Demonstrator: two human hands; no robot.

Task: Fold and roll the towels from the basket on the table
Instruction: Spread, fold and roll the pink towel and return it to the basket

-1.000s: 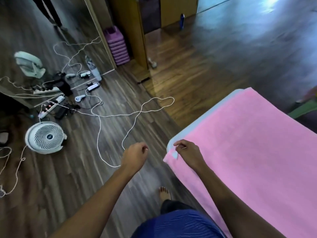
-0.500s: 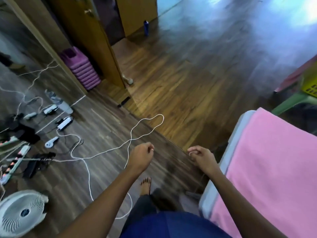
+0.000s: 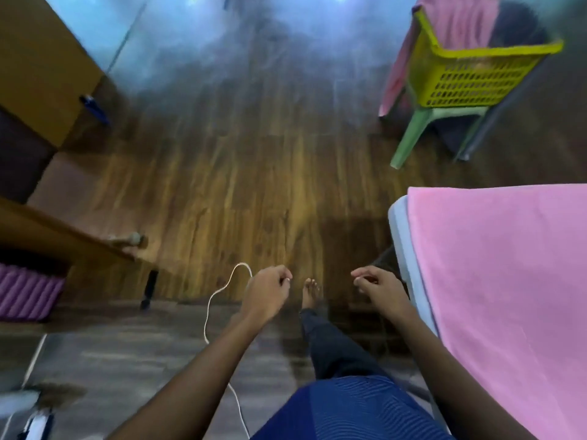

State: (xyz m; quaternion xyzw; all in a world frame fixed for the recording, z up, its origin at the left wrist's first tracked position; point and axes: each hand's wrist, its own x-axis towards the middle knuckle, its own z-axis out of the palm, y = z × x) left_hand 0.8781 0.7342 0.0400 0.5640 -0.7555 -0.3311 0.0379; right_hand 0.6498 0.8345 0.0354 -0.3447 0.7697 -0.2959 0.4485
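Note:
A pink towel (image 3: 508, 281) lies spread flat over the white table (image 3: 401, 236) at the right. My right hand (image 3: 379, 285) hangs just left of the table's edge, fingers loosely curled, holding nothing and clear of the towel. My left hand (image 3: 266, 293) hovers over the floor further left, fingers loosely curled and empty. At the top right a yellow basket (image 3: 470, 74) sits on a green plastic chair (image 3: 413, 138), with another pink towel (image 3: 467, 20) draped in it and over its left side.
A white cable (image 3: 219, 300) loops across the wooden floor under my left hand. My bare foot (image 3: 309, 292) stands between the hands. A wooden cabinet (image 3: 41, 58) is at the left, with purple mats (image 3: 25, 296) below it. Open floor stretches ahead.
My right hand let go of the towel's corner and moved off the table. The view swung right and forward, bringing the yellow basket on the chair into sight.

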